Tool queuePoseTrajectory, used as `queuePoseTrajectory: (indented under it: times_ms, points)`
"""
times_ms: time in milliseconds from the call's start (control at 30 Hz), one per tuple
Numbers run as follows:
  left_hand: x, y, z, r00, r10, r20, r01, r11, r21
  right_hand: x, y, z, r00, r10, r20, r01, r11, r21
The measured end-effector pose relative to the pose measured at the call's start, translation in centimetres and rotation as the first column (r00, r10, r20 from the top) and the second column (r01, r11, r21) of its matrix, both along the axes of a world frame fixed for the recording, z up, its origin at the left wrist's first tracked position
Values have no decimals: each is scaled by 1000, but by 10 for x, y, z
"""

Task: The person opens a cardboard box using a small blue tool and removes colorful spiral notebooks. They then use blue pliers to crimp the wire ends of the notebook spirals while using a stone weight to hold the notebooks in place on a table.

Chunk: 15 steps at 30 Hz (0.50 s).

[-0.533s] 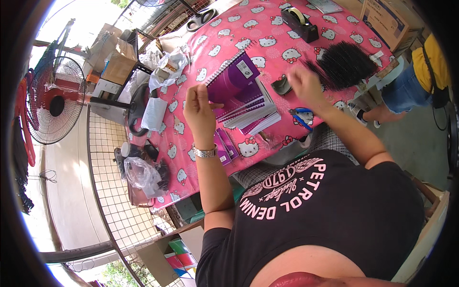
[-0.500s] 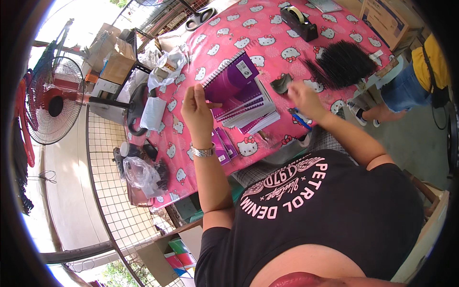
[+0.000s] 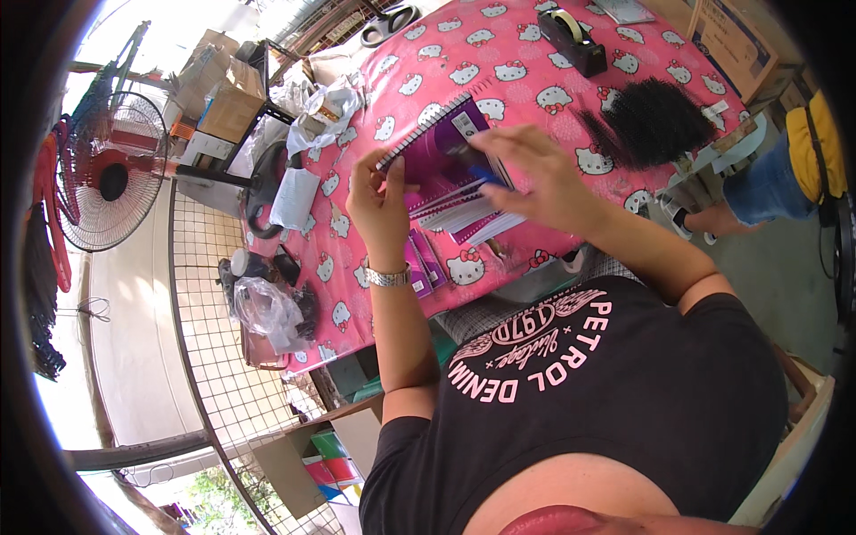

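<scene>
A purple spiral notebook (image 3: 432, 165) is held up at an angle, its coiled edge facing the upper left. My left hand (image 3: 379, 198) pinches it at the lower end of that coil. My right hand (image 3: 544, 183) is over the notebook's right side, blurred by motion, with a blue-handled tool (image 3: 486, 175) in its fingers. The tool's dark head is smeared, so its kind is unclear. Below the notebook lies a stack of similar notebooks (image 3: 481, 228), pages toward me. More purple notebooks (image 3: 426, 264) lie beside my left wrist.
A pink patterned cloth covers the table (image 3: 526, 76). Black binding coils (image 3: 655, 125) are heaped at the right, a tape dispenser (image 3: 575, 45) behind them. Plastic bags (image 3: 267, 312) and a white packet (image 3: 294, 198) sit at the left, near a fan (image 3: 113, 181). Another person (image 3: 758, 183) stands at right.
My right hand has moved left to the notebook. The blue-handled tool, earlier on the table by my right wrist, is now in that hand. My left hand still holds the notebook.
</scene>
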<state>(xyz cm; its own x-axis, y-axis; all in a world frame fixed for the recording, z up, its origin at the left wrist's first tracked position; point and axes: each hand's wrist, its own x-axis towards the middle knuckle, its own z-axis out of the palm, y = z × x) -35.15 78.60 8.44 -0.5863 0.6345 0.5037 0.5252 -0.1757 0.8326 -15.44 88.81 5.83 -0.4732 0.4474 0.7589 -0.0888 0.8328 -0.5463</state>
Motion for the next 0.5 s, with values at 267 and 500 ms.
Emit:
queuePoseTrajectory:
  times_ms: [267, 500]
  points:
    - [-6, -9, -10, 998, -33, 55, 34, 999, -3, -46, -17, 13, 996, 3, 93, -22, 980, 195]
    - [-1, -8, -17, 993, 79, -90, -73, 995, 73, -39, -28, 19, 996, -24, 84, 3, 969, 248]
